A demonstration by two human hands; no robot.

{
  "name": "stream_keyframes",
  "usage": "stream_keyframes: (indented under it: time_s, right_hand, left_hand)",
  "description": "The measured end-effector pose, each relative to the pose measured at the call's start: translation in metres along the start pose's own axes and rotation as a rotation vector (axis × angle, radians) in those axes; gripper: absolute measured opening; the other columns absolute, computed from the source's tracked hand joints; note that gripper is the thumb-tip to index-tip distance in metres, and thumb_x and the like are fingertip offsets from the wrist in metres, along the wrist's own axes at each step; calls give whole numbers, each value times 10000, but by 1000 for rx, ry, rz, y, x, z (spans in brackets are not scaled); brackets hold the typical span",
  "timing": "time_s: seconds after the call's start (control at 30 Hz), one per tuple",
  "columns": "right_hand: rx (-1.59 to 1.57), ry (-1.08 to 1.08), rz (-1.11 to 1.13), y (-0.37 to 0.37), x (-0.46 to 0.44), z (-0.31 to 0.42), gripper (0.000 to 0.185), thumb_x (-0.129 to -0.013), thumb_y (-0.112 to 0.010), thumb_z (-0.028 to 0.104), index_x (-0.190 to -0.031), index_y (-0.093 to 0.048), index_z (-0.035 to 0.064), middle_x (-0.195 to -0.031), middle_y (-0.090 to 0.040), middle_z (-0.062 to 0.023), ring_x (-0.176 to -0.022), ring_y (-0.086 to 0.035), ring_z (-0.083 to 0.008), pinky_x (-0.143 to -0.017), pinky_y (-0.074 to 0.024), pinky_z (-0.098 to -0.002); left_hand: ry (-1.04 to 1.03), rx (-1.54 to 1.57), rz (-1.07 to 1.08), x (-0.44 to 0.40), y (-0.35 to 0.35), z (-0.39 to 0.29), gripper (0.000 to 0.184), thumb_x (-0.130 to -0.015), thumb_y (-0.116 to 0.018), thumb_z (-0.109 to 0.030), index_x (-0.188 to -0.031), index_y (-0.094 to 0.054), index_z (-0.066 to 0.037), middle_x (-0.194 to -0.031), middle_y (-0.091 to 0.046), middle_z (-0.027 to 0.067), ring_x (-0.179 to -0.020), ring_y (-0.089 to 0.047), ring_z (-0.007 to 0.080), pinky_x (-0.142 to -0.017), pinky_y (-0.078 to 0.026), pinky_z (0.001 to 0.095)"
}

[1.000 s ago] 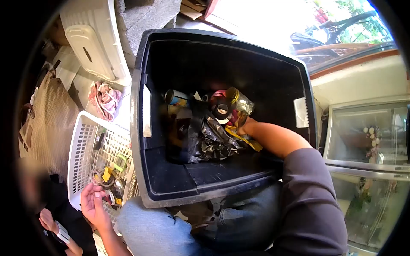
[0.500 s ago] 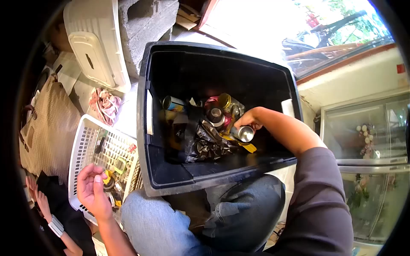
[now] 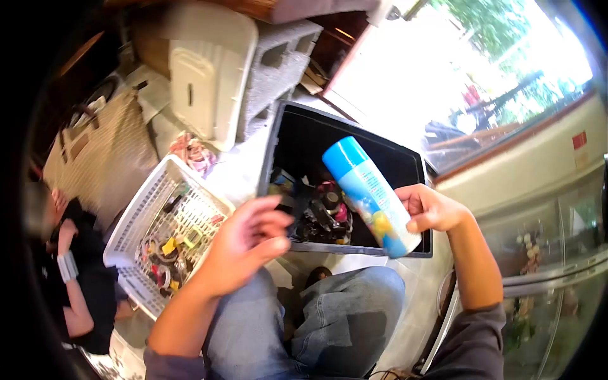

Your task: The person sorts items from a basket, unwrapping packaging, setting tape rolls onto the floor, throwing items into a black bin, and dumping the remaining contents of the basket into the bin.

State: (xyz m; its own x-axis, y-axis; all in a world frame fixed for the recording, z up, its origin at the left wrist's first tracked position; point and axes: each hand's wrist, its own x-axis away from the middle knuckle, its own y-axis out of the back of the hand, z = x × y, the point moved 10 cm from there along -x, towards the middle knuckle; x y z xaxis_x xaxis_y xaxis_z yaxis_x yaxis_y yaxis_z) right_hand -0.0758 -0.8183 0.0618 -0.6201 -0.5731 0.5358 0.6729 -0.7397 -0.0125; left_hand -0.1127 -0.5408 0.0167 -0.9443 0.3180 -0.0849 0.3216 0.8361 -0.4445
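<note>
Head view: your right hand (image 3: 434, 209) grips a tilted blue-capped can (image 3: 372, 196) over the black bin (image 3: 304, 136); your left hand (image 3: 246, 246) hovers free, fingers loosely curled.

1. Ahead and to my left I see a white plastic panel (image 3: 206, 95) standing upright, a dark slot in its face.
2. Just beside it, on its right, I see grey concrete blocks (image 3: 278, 63) with hollow openings.
3. A crumpled pink cloth (image 3: 192, 152) lies on the pale floor (image 3: 237, 174) near the panel's foot.
4. Farther left I see a tan woven bag (image 3: 104, 149).
5. Below the bag sits a person in black (image 3: 92, 253), a pale band (image 3: 66, 267) around one wrist.
6. Ahead and to my right, green leaves (image 3: 494, 28) show through a bright opening.
7. On my right I have a glassy-fronted cabinet (image 3: 484, 237), and above it a red patch (image 3: 579, 140) marks the cream wall (image 3: 522, 155).
</note>
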Motion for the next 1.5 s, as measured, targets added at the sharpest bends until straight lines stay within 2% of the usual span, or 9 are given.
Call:
stream_keyframes:
  time_s: [0.07,0.17,0.37,0.47,0.6,0.87,1.2,1.33,1.5]
  right_hand:
    - [54,67,1,-50,-17,36,687,-748,-832,37,-1361,-545,-80,-1115,-729,-103,-1106,-686,-176,-1003,-543,-331]
    - [380,208,-17,-91,-63,79,549,-803,-825,73,-1290,-598,-43,-1078,-734,-99,-942,-683,-103,-799,-559,-288]
    - [1072,206,-337,16,-248,6,409,-866,-771,267,-1107,-700,-56,-1076,-732,-185,-975,-702,-270,-838,-570,-365]
    - [1488,10,-160,16,-339,-93,347,-857,-716,223,-1081,-720,-42,-1216,-682,-260,-1113,-672,-419,-916,-562,-476]
    - [1687,-151,9,27,-402,-184,374,-877,-707,256,-1114,-706,-34,-1209,-692,-243,-1118,-674,-405,-934,-552,-459]
    - [1760,-35,-33,77,-420,-226,430,-915,-688,320,-1179,-679,-20,-1197,-713,-209,-1128,-677,-376,-970,-533,-424]
    - [733,175,-800,163,-179,-11,378,-924,-677,307,-1075,-703,-39,-839,-712,-140,-753,-644,-212,-693,-529,-352]
    - [391,438,-934,266,-51,-1,445,-962,-644,429,-1263,-645,100,-1131,-719,-120,-909,-712,-213,-681,-562,-300]
    - [-592,532,-617,-6,-42,62,345,-982,-658,377,-1161,-559,101,-903,-633,-128,-594,-574,-172,-516,-501,-233]
  left_hand:
    - [87,346,-37,-13,-21,1,548,-901,-800,-181,-1353,-552,6,-1145,-683,106,-1063,-659,169,-934,-546,342]
    - [-29,369,-204,-19,-1,-39,538,-812,-846,-208,-1244,-597,-7,-1114,-699,119,-1007,-693,222,-900,-571,405]
    - [-562,-396,-657,116,132,-127,830,-800,-812,-248,-1482,-408,1,-1332,-586,171,-1237,-597,310,-1094,-461,460]
    - [-257,-325,-764,197,207,-89,834,-750,-874,-248,-1427,-446,-16,-1244,-602,125,-1143,-624,281,-1026,-506,440]
    - [98,-1112,-904,306,244,-31,620,-699,-799,-53,-1263,-542,-30,-1103,-627,75,-1006,-629,166,-901,-521,331]
    - [402,-1083,-1635,540,321,9,577,-744,-928,-209,-1175,-586,-35,-1022,-687,78,-933,-664,184,-850,-551,354]
    - [10,-779,-2416,748,330,64,903,-660,-987,-294,-1337,-479,22,-1178,-644,158,-1010,-653,257,-937,-537,402]
    - [372,-1025,-2423,816,337,82,872,-676,-949,-477,-1274,-606,56,-1185,-682,204,-1025,-667,304,-961,-525,453]
    - [667,-1093,-2338,893,386,153,827,-651,-909,-616,-1115,-698,36,-1035,-759,183,-859,-719,329,-821,-575,446]
